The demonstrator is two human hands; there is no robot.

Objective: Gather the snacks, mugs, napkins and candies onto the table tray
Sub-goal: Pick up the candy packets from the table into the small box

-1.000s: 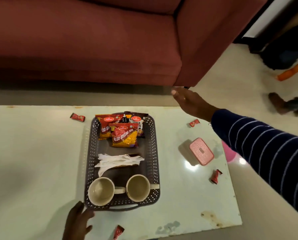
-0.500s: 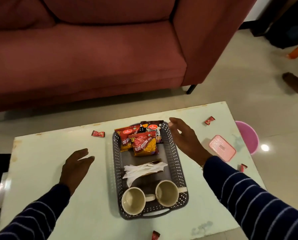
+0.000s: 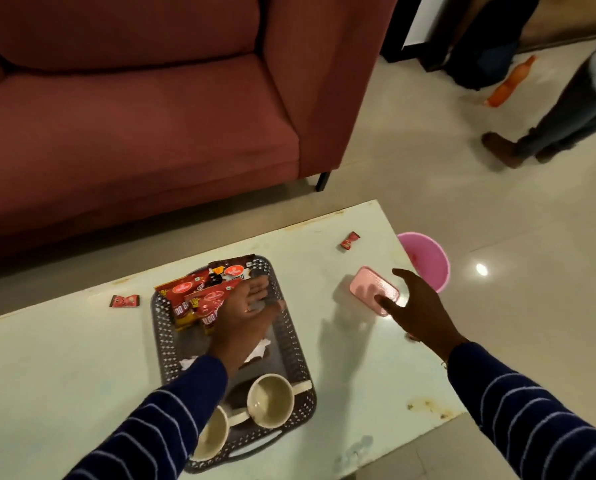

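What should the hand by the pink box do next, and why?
Probably close the right hand on the pink box and lift it toward the tray. Its fingertips already rest on the box's near edge, and the box lies on the table outside the tray.

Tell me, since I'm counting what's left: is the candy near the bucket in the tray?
Out: the candy lies on the bare table.

Both arms wear long navy sleeves (image 3: 158, 420) — thin pale stripes across — reaching the wrists.
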